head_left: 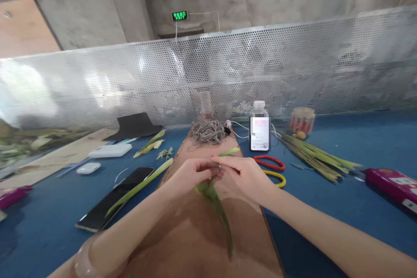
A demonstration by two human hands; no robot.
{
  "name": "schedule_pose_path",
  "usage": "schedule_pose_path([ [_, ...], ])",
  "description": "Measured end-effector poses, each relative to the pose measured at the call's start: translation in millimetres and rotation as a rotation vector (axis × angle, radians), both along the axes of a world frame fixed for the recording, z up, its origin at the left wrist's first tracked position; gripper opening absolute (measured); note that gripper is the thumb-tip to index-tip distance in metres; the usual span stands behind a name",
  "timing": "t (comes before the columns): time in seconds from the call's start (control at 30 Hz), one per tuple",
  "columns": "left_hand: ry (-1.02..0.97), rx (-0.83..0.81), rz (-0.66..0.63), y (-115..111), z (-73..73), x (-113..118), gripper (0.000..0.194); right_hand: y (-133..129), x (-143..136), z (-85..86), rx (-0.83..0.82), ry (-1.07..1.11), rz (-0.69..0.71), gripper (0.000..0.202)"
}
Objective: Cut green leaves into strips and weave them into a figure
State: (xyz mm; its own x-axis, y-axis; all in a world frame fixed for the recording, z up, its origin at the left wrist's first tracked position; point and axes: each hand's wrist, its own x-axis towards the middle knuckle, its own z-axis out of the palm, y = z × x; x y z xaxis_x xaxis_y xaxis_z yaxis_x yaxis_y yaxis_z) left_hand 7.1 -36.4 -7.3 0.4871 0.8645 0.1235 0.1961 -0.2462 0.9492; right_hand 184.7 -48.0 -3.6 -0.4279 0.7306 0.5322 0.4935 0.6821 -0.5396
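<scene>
My left hand point(195, 173) and my right hand point(243, 171) meet over a brown board point(247, 226), fingertips pinched together around a green leaf point(213, 202). Its long dark tip hangs down toward me, and a pale green end point(230, 152) shows beyond my fingers. The exact spot where the fingers grip is partly hidden. A heap of grey cord point(210, 132) lies at the board's far end. Close to my right hand are a red loop handle point(270, 163) and a yellow loop handle point(276, 178).
Left on the blue table point(42, 226) lie a black phone point(114, 200) with a green stalk, white cases and leaves. To the right are an upright lit phone point(259, 132), a jar point(302, 120), green stalks point(316, 154) and a magenta tool point(391, 182). A perforated metal screen stands behind.
</scene>
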Motion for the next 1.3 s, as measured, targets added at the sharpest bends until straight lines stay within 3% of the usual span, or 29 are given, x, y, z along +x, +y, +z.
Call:
schedule_pose_path([
  [0.13,-0.037,-0.027,-0.039,0.8,1.1,-1.0,0.019,-0.3,-0.8,1.8,0.033,-0.005,0.013,0.037],
  [0.4,-0.373,-0.387,-0.211,2.1,-0.6,-4.6,0.011,-5.5,-0.8,8.3,0.045,-0.088,-0.028,0.043],
  [0.57,-0.446,-0.382,-0.245,1.7,-2.9,-5.1,0.01,-2.9,0.0,8.3,0.045,-0.069,-0.017,0.04],
  [0.8,-0.376,-0.329,-0.259,2.6,-5.6,-3.2,0.013,-2.1,-2.5,3.4,0.04,-0.022,-0.04,0.034],
  [1.03,-0.399,-0.34,-0.161,-4.5,-5.0,7.6,0.013,0.0,-3.5,-2.7,0.146,-0.024,-0.11,0.035],
  [1.3,-0.324,-0.224,0.0,-3.3,-10.0,16.8,0.015,5.9,-2.5,-8.4,0.237,-0.066,-0.143,0.033],
])
